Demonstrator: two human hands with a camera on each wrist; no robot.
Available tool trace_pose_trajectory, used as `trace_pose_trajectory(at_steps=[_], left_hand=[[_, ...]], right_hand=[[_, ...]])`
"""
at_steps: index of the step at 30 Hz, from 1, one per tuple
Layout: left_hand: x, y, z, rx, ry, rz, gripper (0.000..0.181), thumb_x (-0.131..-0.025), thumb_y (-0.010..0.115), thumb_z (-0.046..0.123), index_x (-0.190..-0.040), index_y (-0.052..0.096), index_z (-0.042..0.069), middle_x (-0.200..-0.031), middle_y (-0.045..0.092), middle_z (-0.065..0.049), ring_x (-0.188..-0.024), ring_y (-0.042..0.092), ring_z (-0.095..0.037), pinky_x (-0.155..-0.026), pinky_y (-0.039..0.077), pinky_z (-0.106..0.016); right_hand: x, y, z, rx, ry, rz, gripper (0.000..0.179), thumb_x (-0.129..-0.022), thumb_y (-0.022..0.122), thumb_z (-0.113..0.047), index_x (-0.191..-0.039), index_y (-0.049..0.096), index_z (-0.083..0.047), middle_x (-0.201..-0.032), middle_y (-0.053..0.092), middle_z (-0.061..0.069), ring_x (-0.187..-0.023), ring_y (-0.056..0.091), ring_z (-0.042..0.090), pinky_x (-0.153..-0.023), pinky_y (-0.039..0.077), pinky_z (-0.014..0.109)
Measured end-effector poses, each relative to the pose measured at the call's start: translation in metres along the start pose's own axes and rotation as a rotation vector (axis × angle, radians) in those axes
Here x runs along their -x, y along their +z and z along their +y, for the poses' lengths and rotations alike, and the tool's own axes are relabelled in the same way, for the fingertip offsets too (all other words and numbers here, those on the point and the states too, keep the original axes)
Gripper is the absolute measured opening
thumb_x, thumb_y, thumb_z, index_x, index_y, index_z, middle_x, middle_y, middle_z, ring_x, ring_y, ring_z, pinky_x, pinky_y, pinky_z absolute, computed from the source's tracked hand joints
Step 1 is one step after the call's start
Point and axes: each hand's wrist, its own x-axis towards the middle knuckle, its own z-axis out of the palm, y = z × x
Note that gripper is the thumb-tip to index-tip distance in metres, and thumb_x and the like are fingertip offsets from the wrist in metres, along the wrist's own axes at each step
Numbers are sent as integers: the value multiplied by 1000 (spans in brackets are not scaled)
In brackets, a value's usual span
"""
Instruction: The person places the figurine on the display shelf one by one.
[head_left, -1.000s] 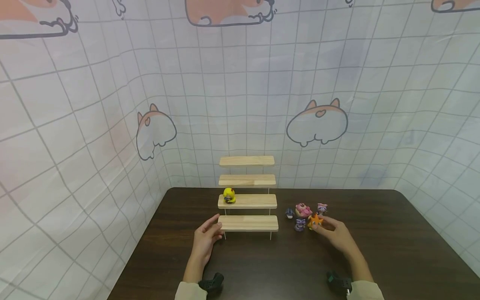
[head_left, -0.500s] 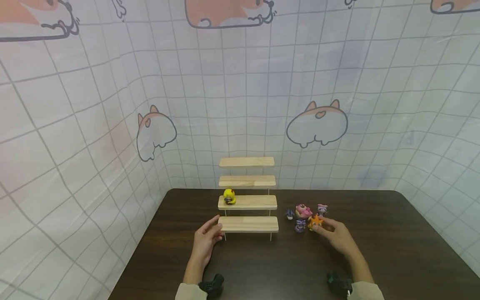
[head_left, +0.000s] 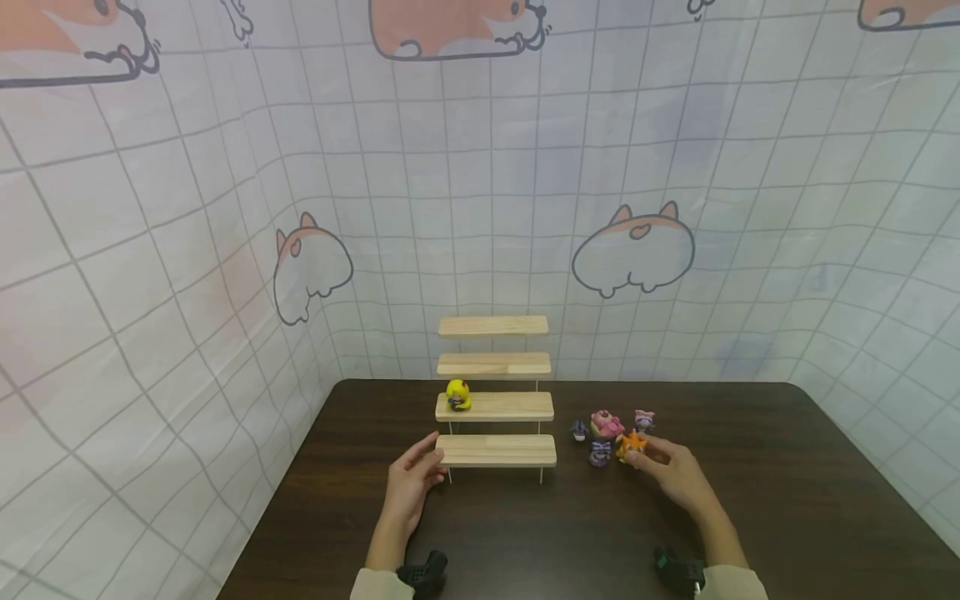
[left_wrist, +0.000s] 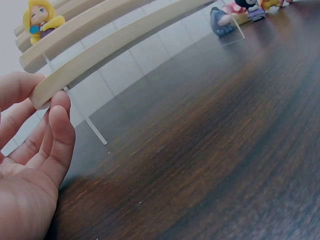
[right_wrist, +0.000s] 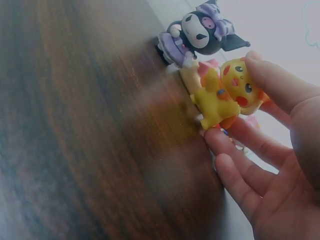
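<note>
My left hand (head_left: 408, 483) grips the left end of the lowest board of a stepped wooden display stand (head_left: 495, 450), thumb on top and fingers below in the left wrist view. A yellow-haired doll figurine (left_wrist: 42, 22) sits on the second board from the bottom, at its left end. Right of the stand, my right hand (head_left: 678, 475) pinches a small yellow figurine with an orange hood (right_wrist: 215, 107) between thumb and fingers. Close beside that is a black-and-purple figurine (right_wrist: 197, 32) with a lilac bow.
A pink figurine (head_left: 606, 424), a small dark blue one (head_left: 578, 430) and a pink-and-purple one (head_left: 644, 419) stand around the held figurine. The dark wooden table (head_left: 525, 533) reaches back to a grid-patterned cloth (head_left: 495, 192) with dog drawings.
The whole scene appears slightly lower in the head view. Both hands and all figurines keep their places.
</note>
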Motion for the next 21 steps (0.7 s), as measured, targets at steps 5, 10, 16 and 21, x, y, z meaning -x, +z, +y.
trace_pose_trajectory(at_steps=[5, 10, 16, 21], left_hand=[[0, 0, 0, -4, 1, 1, 53, -97, 71, 15, -146, 55, 3, -87, 68, 5, -78, 68, -10, -72, 57, -22], [0, 0, -1, -9, 4, -1, 52, -97, 70, 15, -146, 55, 3, -86, 68, 5, -77, 68, -10, -72, 57, -22], [0, 0, -1, -3, 7, -5, 52, -97, 70, 14, -146, 55, 3, -87, 70, 5, -77, 68, -10, -72, 57, -22], [0, 0, -2, 1, 6, -4, 53, -97, 71, 14, -146, 55, 2, -86, 70, 5, -77, 68, -10, -72, 57, -22]], right_hand=[[0, -1, 0, 2, 3, 5, 68, -99, 67, -43, -147, 52, 2, -143, 54, 33, -130, 57, 50, -98, 55, 54], [-1, -2, 0, -11, 0, 19, 67, -99, 67, -43, -147, 52, 2, -144, 54, 33, -129, 57, 50, -97, 56, 53], [-3, -4, -1, -41, -5, 38, 65, -98, 69, -40, -145, 54, 4, -139, 58, 32, -124, 63, 46, -91, 60, 46], [-2, -7, -5, -57, -12, 42, 65, -98, 69, -39, -145, 53, 4, -139, 59, 31, -126, 61, 46, -95, 58, 49]])
